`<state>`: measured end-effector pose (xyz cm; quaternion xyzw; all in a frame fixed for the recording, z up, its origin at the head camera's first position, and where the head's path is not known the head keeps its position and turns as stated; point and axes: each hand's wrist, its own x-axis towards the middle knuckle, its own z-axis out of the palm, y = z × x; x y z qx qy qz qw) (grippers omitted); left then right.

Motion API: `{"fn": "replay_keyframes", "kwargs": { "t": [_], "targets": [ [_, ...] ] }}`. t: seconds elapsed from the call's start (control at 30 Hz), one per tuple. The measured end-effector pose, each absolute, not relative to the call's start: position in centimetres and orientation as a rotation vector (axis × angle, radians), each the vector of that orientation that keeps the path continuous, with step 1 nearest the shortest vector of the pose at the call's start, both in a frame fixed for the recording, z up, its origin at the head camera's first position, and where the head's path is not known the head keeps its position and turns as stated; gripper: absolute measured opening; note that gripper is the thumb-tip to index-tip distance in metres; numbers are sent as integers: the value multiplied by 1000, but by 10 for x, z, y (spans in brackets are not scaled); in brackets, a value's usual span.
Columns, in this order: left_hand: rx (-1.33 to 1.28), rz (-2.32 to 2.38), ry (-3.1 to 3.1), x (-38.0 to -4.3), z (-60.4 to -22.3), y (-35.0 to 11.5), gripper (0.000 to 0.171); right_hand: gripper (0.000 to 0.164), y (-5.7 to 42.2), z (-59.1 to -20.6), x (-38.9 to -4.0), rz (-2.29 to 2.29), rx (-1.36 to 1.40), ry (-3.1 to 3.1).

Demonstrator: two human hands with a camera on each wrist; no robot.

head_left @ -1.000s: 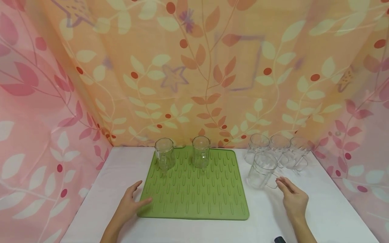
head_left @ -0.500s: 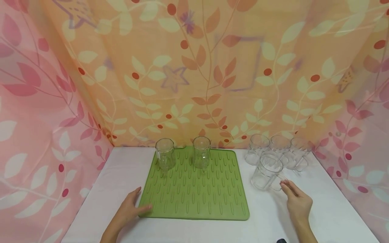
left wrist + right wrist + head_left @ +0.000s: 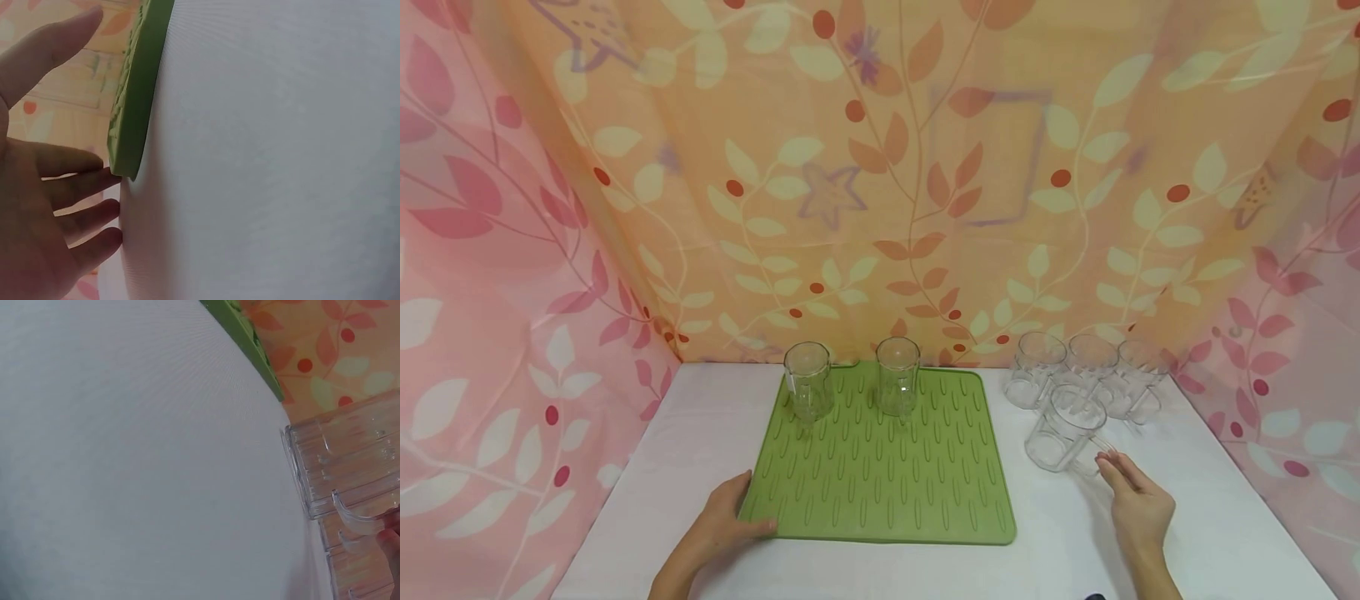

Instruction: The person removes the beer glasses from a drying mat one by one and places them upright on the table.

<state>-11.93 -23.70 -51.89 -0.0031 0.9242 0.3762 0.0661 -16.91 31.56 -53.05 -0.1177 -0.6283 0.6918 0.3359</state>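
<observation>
Mug (image 3: 1065, 429) shifted rightward; right fingers (image 3: 1118, 477) pinch handle (image 3: 362, 524); left fingers (image 3: 72, 160) outstretched at mat (image 3: 880, 479) corner.

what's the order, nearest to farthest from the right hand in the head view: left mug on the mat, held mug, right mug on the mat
1. Held mug: handle pinched by the right hand.
2. Right mug: back middle of the mat.
3. Left mug: near the mat's back left corner.

On your counter (image 3: 647, 442), the mat (image 3: 880, 492) lies lower centre, two mugs (image 3: 898, 387) at its back; lower right, one mug (image 3: 1064, 429) is before three more mugs (image 3: 1092, 358).
</observation>
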Motion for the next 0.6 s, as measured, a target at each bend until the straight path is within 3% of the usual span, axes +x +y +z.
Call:
{"fn": "replay_keyframes", "kwargs": {
  "t": [0.6],
  "targets": [
    [-46,1037,2773,-118,-521,-233,115,32,314,-537,-171,1664,-308,-1765]
  ]
}}
